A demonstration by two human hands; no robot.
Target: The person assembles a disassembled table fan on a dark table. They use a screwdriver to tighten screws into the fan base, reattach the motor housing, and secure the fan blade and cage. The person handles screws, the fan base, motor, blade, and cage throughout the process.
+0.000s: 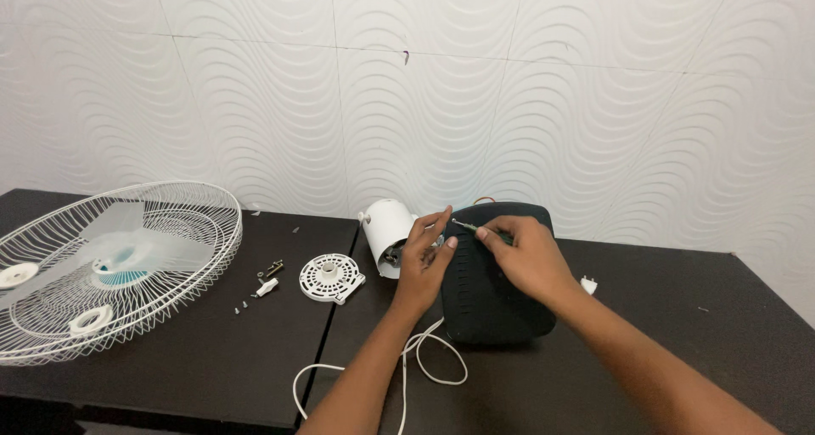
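Head view, frame centre: my right hand [528, 252] pinches a thin green-handled screwdriver [477, 230], my left hand [424, 261] grips the white cylindrical motor housing [388, 233] against the dark plastic fan base [492, 295]. Rigid, lightish, probably slippery; hold its sides.

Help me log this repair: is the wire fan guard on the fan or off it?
Off. The wire guard lies flat on the table, apart from the motor the hands work on.

white wire fan guard [170, 257], dark blue-grey housing [492, 303], black table [212, 359], white wavy-patterned wall [509, 87]
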